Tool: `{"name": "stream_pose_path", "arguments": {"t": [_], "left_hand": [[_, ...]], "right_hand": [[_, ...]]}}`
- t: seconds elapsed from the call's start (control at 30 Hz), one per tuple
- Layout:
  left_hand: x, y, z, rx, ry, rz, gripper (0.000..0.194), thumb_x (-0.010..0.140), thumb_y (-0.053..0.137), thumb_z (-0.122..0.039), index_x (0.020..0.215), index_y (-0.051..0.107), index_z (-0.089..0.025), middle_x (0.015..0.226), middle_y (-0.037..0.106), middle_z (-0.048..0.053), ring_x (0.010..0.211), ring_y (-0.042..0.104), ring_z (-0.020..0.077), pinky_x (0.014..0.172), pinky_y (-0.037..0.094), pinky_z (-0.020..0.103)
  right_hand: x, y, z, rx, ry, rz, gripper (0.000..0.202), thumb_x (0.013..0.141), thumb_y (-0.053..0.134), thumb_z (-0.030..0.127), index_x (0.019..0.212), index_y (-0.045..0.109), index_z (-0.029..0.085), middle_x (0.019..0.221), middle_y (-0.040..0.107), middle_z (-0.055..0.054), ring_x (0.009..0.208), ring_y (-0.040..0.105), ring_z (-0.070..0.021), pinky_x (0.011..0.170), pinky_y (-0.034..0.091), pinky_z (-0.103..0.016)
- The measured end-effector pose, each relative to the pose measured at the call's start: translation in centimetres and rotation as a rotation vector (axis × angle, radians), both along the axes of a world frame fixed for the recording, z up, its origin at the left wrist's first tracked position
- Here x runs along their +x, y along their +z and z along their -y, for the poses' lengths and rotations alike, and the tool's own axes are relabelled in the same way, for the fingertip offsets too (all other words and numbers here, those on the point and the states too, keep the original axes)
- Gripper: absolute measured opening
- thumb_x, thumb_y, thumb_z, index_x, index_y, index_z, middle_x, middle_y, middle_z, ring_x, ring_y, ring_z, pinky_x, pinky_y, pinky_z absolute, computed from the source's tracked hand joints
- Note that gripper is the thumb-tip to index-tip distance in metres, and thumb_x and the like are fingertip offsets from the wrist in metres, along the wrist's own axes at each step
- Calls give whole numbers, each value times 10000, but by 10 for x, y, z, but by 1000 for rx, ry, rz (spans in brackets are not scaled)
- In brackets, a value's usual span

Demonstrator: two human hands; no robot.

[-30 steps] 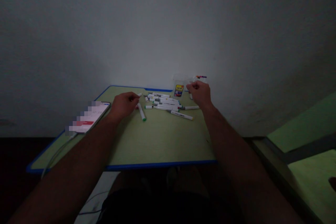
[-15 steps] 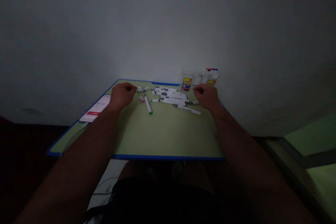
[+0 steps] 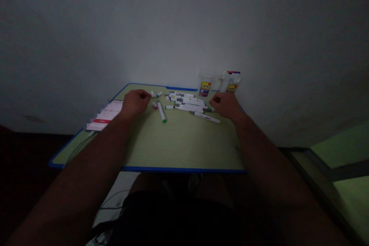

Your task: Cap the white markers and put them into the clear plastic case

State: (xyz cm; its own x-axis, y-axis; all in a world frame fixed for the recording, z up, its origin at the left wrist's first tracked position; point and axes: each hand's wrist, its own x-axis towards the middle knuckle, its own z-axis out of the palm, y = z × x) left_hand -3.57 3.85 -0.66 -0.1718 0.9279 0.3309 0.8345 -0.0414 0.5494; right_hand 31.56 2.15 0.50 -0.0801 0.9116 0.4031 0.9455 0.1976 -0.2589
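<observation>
On the surface [image 3: 184,146], which is showing a blue rim, a cable [image 3: 79,145] is running near the left edge. Farther along that edge a phone [image 3: 105,116] is lying, and the left forearm is partly covering it.

Right of the surface's middle, a yellow-ended marker [image 3: 206,117] is lying with its nib pointing toward the left edge and slightly to the far edge. To the left, a green-ended marker [image 3: 162,113] is lying apart from it, its long axis running nearly from near edge to far edge. Its green end is facing the near edge, and its nib is pointing to the far edge, leaning a little left. From the fingertips of the left hand [image 3: 135,103], this marker is lying rightward and toward the near edge; the left hand is clearly the nearer one. A pink cap [image 3: 155,105] is sitting just beside its nib.

The left hand is keeping thumb and forefinger close together beside some small caps [image 3: 159,94]; I cannot tell if it is pinching one. The right hand [image 3: 227,103] is curling narrowly at the right end of the marker pile [image 3: 188,104], and I cannot tell if it is holding anything.

Near the far edge, a clear container [image 3: 205,89] is standing, and a second container [image 3: 232,86] is holding markers upright behind the right hand.
</observation>
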Motion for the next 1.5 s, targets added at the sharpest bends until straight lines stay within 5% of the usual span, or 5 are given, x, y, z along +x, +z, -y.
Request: {"name": "stream_pose_path", "arguments": {"t": [0.37,0.83,1.2,1.33,1.5], "left_hand": [[7,1,3,-26,-12,-30,240,859,637,-256,1006,819,-201,988,807,87,886,723,245,847,536,346],[13,5,8,-51,-7,-61,240,859,645,-233,1027,816,-211,1048,808,91,954,732,257,893,527,340],[14,5,9,-55,-21,-73,282,871,615,-271,1058,813,-196,1076,805,95,967,730,259,891,533,345],[15,6,10,-64,-14,-82,275,864,617,-271,1046,812,-207,1080,805,84,973,729,253,893,531,330],[16,6,11,-54,-17,-74,259,878,614,-277,1041,807,-223,1103,804,72,1016,727,256,921,532,334]], "right_hand": [[-5,7,7,-218,115,212,210,904,695,373,845,771,186,860,767,-71,758,661,-181,659,419,-291],[-8,11,14,-438,238,196,94,791,755,214,872,787,179,884,785,-41,778,689,-162,669,433,-260],[-12,3,11,-458,318,177,167,735,785,182,899,787,154,880,771,-46,760,665,-154,670,428,-257],[-15,8,15,-464,378,20,93,755,747,162,844,773,156,799,745,-23,703,633,-129,659,427,-245],[-19,10,16,-466,354,-570,143,802,697,218,920,743,152,612,633,30,485,490,-93,504,380,-235]]}}
